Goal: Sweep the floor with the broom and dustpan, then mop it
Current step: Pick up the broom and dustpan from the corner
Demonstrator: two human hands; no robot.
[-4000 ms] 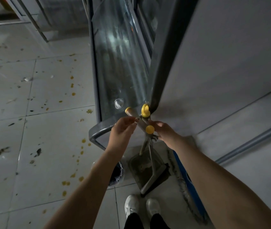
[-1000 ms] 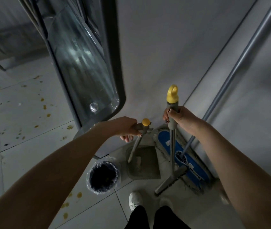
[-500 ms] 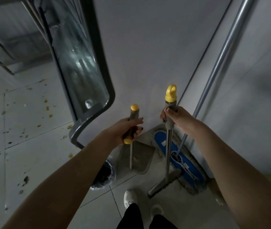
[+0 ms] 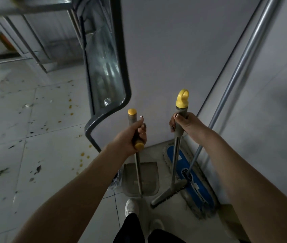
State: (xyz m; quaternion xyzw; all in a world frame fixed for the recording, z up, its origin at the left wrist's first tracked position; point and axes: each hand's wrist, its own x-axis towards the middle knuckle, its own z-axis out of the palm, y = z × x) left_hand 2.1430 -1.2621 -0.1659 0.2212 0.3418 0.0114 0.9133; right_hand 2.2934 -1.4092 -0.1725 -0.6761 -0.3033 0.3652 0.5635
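My left hand is shut on the grey, yellow-capped handle of the dustpan, whose grey pan hangs upright just above the floor in front of my feet. My right hand grips the broom near its yellow ring-shaped top; its narrow grey head rests on the floor. A flat blue mop with a grey fringe lies against the wall behind the broom, and its long metal pole leans up to the right.
A glass-fronted cabinet with a dark grey frame juts out on the left of the wall. The tiled floor on the left is strewn with yellow and dark specks. A lined bin peeks out behind my left forearm. My shoes are at the bottom.
Earlier both hands were at the two handles held together. Since then my right hand has pulled the broom apart to the right, and my left hand has raised the dustpan handle upright.
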